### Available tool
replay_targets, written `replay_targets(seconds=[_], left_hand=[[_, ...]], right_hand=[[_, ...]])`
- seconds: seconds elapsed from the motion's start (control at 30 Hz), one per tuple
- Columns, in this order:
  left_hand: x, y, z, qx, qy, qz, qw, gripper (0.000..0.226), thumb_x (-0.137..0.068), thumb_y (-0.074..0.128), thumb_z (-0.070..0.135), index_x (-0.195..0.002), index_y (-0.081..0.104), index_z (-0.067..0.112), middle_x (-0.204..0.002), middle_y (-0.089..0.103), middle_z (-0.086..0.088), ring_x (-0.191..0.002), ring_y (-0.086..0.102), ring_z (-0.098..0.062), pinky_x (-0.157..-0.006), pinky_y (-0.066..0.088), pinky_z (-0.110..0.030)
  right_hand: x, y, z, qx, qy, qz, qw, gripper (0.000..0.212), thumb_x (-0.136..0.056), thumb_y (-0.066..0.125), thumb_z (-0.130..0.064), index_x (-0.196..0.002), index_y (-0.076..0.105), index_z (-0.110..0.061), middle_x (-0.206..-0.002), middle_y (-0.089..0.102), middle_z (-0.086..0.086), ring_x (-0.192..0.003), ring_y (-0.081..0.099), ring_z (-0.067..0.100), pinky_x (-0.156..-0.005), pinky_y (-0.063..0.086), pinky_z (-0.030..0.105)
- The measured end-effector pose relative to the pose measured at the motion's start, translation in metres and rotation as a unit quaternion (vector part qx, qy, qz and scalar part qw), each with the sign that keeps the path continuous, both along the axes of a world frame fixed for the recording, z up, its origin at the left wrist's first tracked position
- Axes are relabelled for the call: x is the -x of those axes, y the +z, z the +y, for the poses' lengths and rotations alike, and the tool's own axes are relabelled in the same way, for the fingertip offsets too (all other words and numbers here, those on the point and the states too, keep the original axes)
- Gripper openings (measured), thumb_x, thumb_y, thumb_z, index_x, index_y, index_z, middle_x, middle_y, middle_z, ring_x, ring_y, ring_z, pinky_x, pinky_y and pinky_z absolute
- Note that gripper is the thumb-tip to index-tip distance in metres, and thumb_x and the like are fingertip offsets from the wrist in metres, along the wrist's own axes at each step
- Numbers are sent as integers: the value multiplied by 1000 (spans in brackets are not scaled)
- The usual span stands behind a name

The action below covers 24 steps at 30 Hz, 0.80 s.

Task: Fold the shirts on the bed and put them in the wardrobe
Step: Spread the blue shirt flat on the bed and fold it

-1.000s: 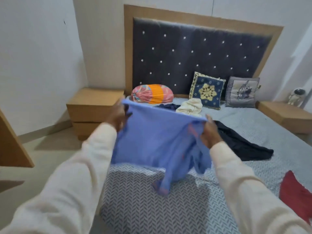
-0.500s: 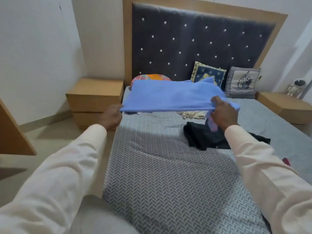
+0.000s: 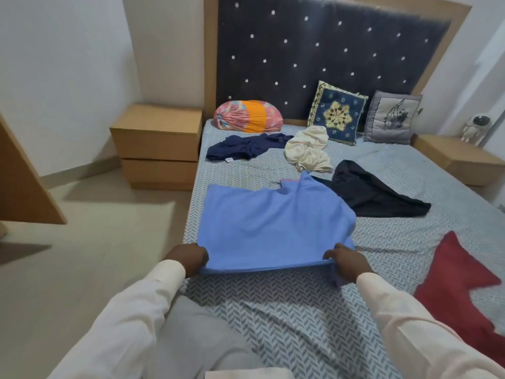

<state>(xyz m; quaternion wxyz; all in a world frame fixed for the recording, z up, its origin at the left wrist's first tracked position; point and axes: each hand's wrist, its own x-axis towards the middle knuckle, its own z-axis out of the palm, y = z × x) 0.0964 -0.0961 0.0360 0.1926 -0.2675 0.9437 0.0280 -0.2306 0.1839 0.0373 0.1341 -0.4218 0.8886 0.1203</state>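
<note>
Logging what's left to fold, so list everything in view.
bed: 1, grey patterned sheet, centre
headboard: 1, dark studded, behind bed
bolster: 1, pink-orange, at headboard
cushions: 2, navy-gold and grey, against headboard
blue shirt: 1, blue, spread on near bed
navy shirt: 1, navy, crumpled by bolster
cream shirt: 1, cream, before cushions
black garment: 1, black, right of blue shirt
red garment: 1, red, near right
bedside tables: 2, wood, flanking bed
figurine: 1, white, right table
left hand, right hand: 2, gripping blue shirt's hem

The blue shirt point(image 3: 270, 225), held up in the air a second ago, came down flat on the bed point(image 3: 396, 242), and both hands dropped to its near hem.
</note>
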Motion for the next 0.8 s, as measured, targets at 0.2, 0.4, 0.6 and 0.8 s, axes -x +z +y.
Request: replay_targets(seconds=[0.2, 0.4, 0.6, 0.8], left_hand=[[-16, -9, 36, -31, -4, -89, 996, 40, -83, 64, 10, -122, 56, 9, -129, 55, -17, -114, 59, -33, -91, 49, -38], [-23, -14, 71, -81, 3, -167, 983, 52, -84, 69, 32, -129, 55, 9, -136, 56, -9, -121, 57, -27, -90, 46, -33], [-18, -20, 63, -140, 16, -104, 984, 30, -83, 64, 30, -109, 71, 16, -110, 69, -6, -100, 66, -20, -84, 52, -27], [27, -34, 74, -148, -5, 22, 989, 65, -91, 61, 36, -149, 33, 27, -151, 33, -7, -135, 40, -28, -105, 40, -39]], right_hand=[[-35, -16, 29, -48, -33, 2, 998, 45, -85, 66, -34, -130, 58, -40, -135, 49, -1, -117, 60, 23, -93, 50, 35], [-63, -18, 53, -59, -64, -8, 996, 42, -87, 63, -32, -128, 59, -36, -134, 53, 2, -118, 59, 26, -99, 49, 37], [-64, -39, 86, 189, -289, -142, 928, 47, -87, 68, -34, -128, 58, -14, -129, 61, 12, -119, 58, 30, -97, 46, 33], [-66, -82, 91, 235, -446, -109, 857, 41, -91, 55, -34, -121, 56, -6, -132, 50, 27, -123, 50, 42, -99, 43, 42]])
